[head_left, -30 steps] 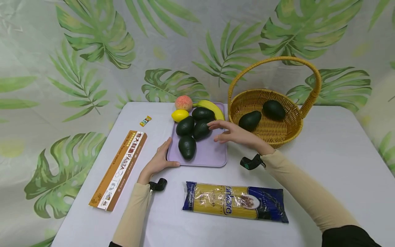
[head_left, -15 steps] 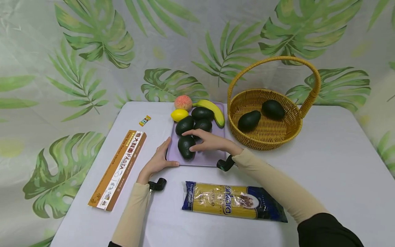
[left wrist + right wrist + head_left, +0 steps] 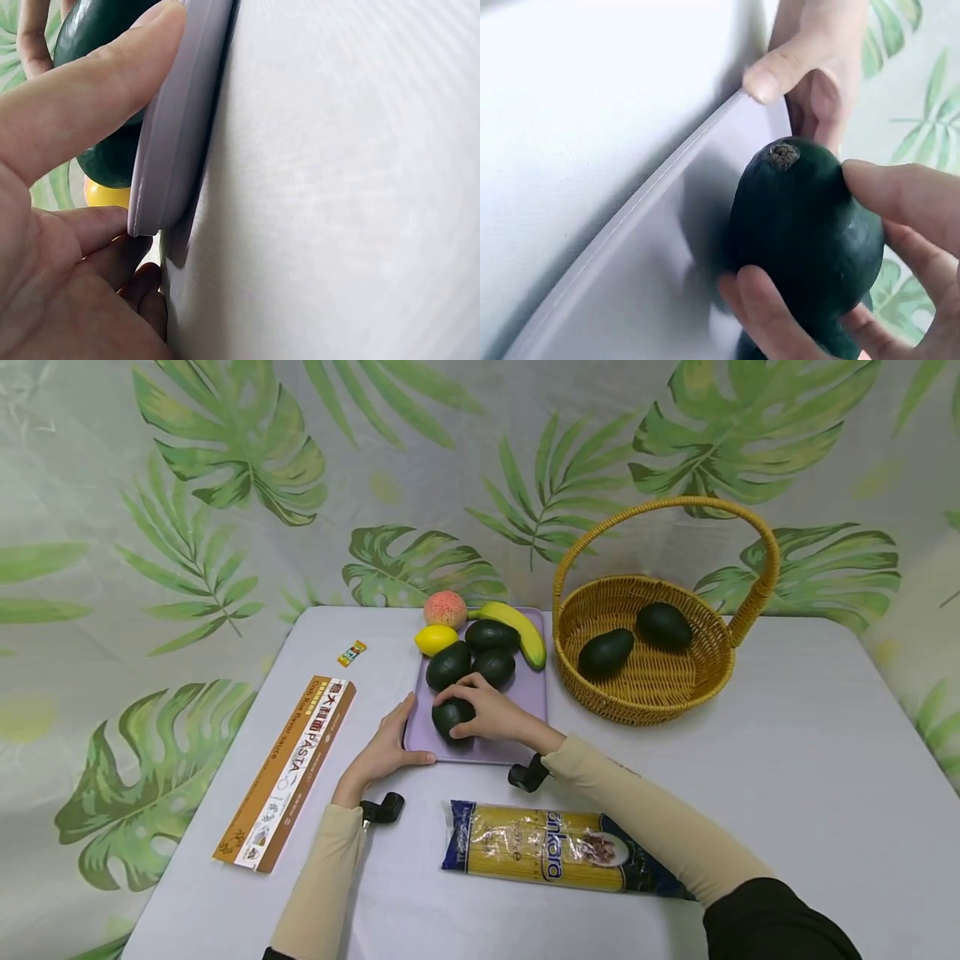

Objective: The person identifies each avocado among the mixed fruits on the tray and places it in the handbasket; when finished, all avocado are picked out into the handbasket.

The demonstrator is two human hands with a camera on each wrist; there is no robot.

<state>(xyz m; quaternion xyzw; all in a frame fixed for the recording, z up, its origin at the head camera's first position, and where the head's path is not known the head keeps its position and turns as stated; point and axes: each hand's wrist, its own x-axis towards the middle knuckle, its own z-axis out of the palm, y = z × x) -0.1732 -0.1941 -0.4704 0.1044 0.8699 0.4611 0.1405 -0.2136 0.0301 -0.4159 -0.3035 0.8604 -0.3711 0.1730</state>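
In the head view my right hand (image 3: 487, 706) grips the front dark green avocado (image 3: 450, 720), fingers and thumb around it. The right wrist view shows this avocado (image 3: 802, 225) with its stem end exposed. My left hand (image 3: 386, 747) holds the near left corner of the lilac tray (image 3: 525, 710), thumb on the front rim and fingers along the left side. Behind the gripped fruit, several more avocados (image 3: 448, 667) lie on the tray, with a yellow lemon (image 3: 436, 640), a peach (image 3: 446, 610) and a banana (image 3: 525, 631) at the back.
A wicker basket (image 3: 660, 710) with a tall handle stands right of the tray, two avocados (image 3: 606, 653) inside. In front lies a spaghetti pack (image 3: 547, 847), partly under the right forearm. To the left are a pasta box (image 3: 288, 772) and a small wrapped sweet (image 3: 352, 652).
My right hand has moved left and toward me, from beside the rear avocados to the front one, and has closed around it. The left hand has stayed at the tray corner.
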